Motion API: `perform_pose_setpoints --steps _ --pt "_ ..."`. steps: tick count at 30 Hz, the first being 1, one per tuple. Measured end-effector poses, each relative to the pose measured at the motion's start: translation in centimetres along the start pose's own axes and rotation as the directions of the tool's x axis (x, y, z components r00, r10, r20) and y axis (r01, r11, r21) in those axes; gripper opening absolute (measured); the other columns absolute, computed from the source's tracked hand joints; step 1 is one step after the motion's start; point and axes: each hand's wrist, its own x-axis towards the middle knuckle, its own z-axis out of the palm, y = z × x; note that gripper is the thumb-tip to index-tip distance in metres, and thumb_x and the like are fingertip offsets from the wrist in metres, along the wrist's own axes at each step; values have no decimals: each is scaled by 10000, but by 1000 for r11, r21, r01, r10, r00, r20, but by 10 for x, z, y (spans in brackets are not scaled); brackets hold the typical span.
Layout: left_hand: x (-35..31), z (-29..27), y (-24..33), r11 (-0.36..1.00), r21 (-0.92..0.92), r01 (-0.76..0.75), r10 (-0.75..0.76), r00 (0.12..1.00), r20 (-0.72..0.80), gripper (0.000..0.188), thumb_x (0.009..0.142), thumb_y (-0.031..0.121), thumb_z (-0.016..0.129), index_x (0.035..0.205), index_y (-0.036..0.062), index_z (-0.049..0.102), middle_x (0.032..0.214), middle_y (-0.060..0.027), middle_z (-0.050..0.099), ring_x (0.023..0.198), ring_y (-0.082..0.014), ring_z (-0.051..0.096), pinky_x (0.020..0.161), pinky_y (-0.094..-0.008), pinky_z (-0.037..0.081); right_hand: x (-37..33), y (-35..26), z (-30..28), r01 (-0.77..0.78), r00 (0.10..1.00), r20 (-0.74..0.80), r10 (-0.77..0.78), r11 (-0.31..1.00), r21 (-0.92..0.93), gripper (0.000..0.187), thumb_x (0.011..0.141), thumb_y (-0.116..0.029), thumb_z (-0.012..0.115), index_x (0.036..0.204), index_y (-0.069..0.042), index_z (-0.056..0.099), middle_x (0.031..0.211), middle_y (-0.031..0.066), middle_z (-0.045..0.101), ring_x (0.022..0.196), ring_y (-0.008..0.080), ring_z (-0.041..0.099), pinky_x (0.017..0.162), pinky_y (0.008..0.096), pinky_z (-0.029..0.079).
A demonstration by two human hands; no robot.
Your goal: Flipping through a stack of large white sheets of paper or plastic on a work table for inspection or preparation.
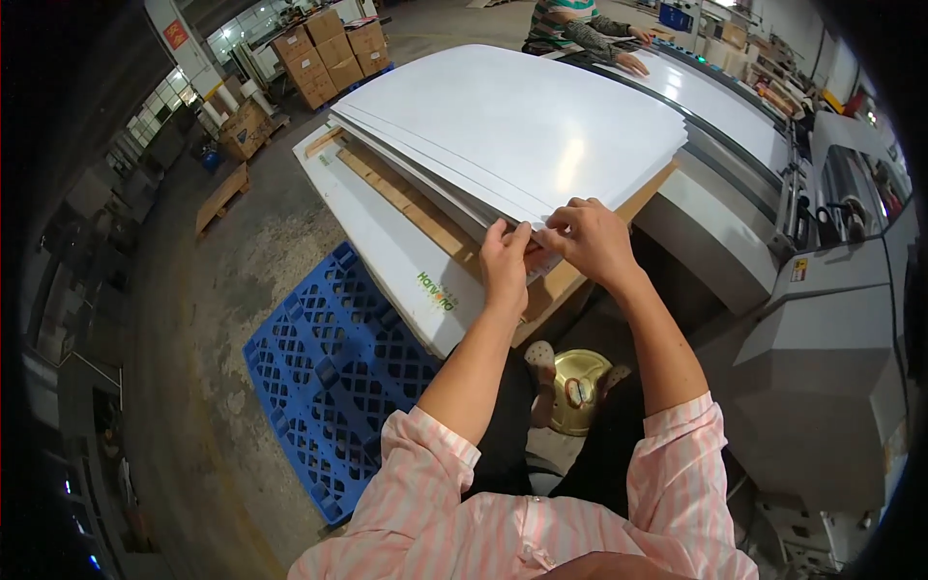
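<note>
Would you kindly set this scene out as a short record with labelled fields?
Left hand: left hand, fingers at the near corner of the stack; exact grip unclear
Right hand: right hand, fingers bent at the same corner, beside the left
Work item: stack of large white sheets, glossy, edges slightly staggered
Beside the stack: white board, left of it
Floor: blue pallet, lattice-topped
Right side: grey machine
Background: cardboard boxes, stacked; another person's hand, top right

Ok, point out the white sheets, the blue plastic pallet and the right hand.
White sheets (512, 130): head view, top sheet's upper face.
Blue plastic pallet (329, 373): head view, middle of its lattice deck.
Right hand (594, 242): head view, back of the hand.
</note>
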Motion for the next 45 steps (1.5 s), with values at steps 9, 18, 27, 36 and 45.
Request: perform_pose_setpoints --steps 9,18,27,36,45 --pt "-1 2 1 997 -80 -12 14 999 31 539 864 72 485 1312 -69 221 974 -142 550 815 -195 595 662 -288 526 8 7 8 212 868 -380 -320 930 -299 69 744 -166 640 730 -98 637 712 16 570 683 192 569 552 299 474" --pt "3 -2 3 1000 19 -3 4 1000 -23 505 827 34 475 1276 -82 275 927 -125 559 796 -177 588 639 -295 529 7 15 17 416 801 -332 -499 861 -292 60 746 -137 651 738 -87 620 710 18 564 621 187 546 528 299 468" --pt "-10 14 2 988 126 -91 112 979 -168 503 855 81 509 1290 -32 281 911 -117 542 757 -159 558 608 -287 517 20 7 -3 146 842 -534 -70 984 103 181 805 -147 602 680 -28 546 614 99 510 575 269 515 515 351 410" --pt "-6 10 7 999 26 29 -28 999 -36 170 877 153 530 916 -8 569 801 -42 557 677 -122 541 604 -245 479 6 15 4 220 919 -318 -231 973 -71 154 796 -183 603 715 -57 569 660 61 549 648 232 549 545 349 448" --pt "-8 10 6 1000 17 -20 20 999 -30 205 890 159 526 954 -21 601 793 -25 577 678 -98 551 613 -247 493 2 6 -3 21 990 -139 -25 999 -35 226 791 -264 576 692 -70 634 686 75 583 687 261 564 604 386 459"
